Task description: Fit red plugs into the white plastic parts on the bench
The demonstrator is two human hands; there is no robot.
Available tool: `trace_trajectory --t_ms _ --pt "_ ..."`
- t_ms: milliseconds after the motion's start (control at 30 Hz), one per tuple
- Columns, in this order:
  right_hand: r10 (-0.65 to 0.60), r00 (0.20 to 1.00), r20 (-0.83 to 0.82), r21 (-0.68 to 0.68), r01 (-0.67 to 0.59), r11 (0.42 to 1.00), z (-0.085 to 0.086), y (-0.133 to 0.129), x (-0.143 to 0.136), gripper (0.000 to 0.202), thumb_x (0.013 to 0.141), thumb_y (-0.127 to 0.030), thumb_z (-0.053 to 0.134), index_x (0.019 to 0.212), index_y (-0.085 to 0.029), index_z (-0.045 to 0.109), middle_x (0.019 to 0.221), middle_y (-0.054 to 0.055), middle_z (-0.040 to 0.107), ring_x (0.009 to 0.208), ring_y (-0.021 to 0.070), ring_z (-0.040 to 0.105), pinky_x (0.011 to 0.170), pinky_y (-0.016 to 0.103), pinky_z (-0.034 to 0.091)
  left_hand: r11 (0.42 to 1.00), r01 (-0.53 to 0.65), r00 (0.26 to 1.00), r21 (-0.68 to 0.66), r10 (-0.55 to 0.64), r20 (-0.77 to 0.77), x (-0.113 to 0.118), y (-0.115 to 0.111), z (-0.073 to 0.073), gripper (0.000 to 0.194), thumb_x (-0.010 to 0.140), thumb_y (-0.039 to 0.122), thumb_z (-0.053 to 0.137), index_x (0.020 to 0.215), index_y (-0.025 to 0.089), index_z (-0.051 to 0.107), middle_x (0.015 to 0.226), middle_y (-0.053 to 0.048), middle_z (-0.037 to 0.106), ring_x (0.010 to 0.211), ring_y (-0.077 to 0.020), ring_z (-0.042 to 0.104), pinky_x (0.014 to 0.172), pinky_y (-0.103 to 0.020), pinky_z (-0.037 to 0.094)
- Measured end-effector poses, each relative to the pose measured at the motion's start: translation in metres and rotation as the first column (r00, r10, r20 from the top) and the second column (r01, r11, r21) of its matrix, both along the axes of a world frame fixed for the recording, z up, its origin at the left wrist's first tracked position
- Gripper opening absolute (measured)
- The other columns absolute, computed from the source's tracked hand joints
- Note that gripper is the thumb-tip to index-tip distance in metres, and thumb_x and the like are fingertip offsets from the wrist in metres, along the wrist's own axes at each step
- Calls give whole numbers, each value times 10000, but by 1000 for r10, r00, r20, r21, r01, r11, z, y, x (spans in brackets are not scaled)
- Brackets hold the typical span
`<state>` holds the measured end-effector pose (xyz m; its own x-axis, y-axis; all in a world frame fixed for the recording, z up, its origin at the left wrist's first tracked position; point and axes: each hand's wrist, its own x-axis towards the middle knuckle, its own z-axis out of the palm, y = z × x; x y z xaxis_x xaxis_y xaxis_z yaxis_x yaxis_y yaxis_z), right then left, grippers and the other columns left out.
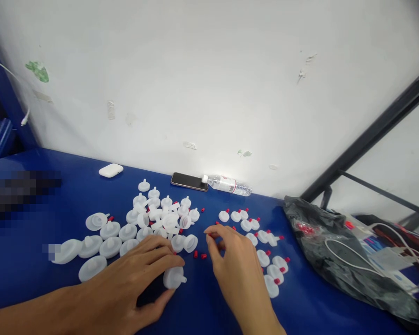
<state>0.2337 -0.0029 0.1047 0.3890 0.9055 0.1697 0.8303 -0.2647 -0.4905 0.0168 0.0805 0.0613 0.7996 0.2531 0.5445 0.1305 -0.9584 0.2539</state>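
Note:
My left hand (139,274) grips a white plastic piece with a round body and a narrow nozzle (173,278) between thumb and fingers, the nozzle pointing right. My right hand (235,256) is closed in a pinch just right of it; whatever lies between its fingertips is too small to make out. Beyond my left hand spreads a pile of similar white nozzle pieces (111,247), most without red tips. Several small red caps (196,254) lie loose between my hands. On the right, a group of white pieces (263,258) have red caps on their nozzles.
Against the white wall lie a phone (189,181), a water bottle (226,184) and a white earbud case (111,170) on the blue table (66,163). A black plastic bag (321,251), with cables and packets on it, covers the right side. A white cable hangs at far left.

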Motion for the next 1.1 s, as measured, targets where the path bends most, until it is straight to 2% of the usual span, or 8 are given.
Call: trace_trajectory --t_ms 133,233,333,467,633,833,967,1100 --pt "68 981 -181 49 -60 997 5 -5 -3 165 1020 -276 648 914 -303 771 862 -58 808 736 203 748 703 335 510 1000 9 1000 -20 -9 -7 0 0 0 338 1000 164 554 1318 274 589 1186 -20 732 1199 -170 681 1044 -220 582" --pt "156 920 -359 82 -135 987 8 -9 -6 118 987 -358 690 932 -315 785 883 -65 828 735 187 756 680 305 522 1000 10 1000 -26 -11 -6 0 -1 0 344 1000 159 551 1318 282 587 1168 -13 729 1198 -174 681 1026 -227 586" --pt "248 863 -441 109 -223 969 10 -13 -8 113 985 -331 687 948 -295 787 885 -55 835 757 169 763 667 272 517 998 21 1000 -66 -22 -15 1 -1 0 357 993 146 566 1321 285 595 1177 -14 728 1178 -178 687 1022 -239 593" --pt "295 831 -472 119 -272 955 12 -17 -8 108 981 -259 699 946 -273 800 866 -39 837 771 156 768 699 245 536 993 29 999 -117 -34 -36 0 1 2 435 969 131 608 1372 293 596 1218 -15 734 1171 -185 693 1037 -254 604" --pt "339 792 -508 118 -326 938 13 -18 -8 126 983 -227 703 945 -271 815 879 -30 849 806 165 788 721 246 549 991 30 999 -129 -35 -41 -1 2 1 420 971 132 598 1357 296 600 1194 -10 745 1162 -184 703 1013 -251 616" --pt "317 836 -447 30 -341 940 14 -18 -13 123 973 -205 723 940 -274 820 872 -51 849 760 143 764 654 238 462 993 16 1000 -117 -14 12 1 0 2 302 993 166 586 1276 269 617 1142 -20 747 1115 -191 716 978 -260 623" --pt "314 831 -459 25 -341 940 14 -17 -12 105 970 -204 726 931 -262 805 831 -53 836 740 134 753 637 227 443 992 7 1000 -128 -9 -18 0 0 0 333 1010 160 582 1325 266 608 1169 -26 743 1126 -182 711 990 -253 618" --pt "323 818 -476 46 -343 938 15 -18 -10 91 953 -201 741 924 -261 803 816 -51 829 761 131 763 643 206 462 998 -18 1000 -65 18 3 -1 1 -1 375 996 181 585 1355 290 592 1170 -10 755 1174 -196 716 969 -250 616"
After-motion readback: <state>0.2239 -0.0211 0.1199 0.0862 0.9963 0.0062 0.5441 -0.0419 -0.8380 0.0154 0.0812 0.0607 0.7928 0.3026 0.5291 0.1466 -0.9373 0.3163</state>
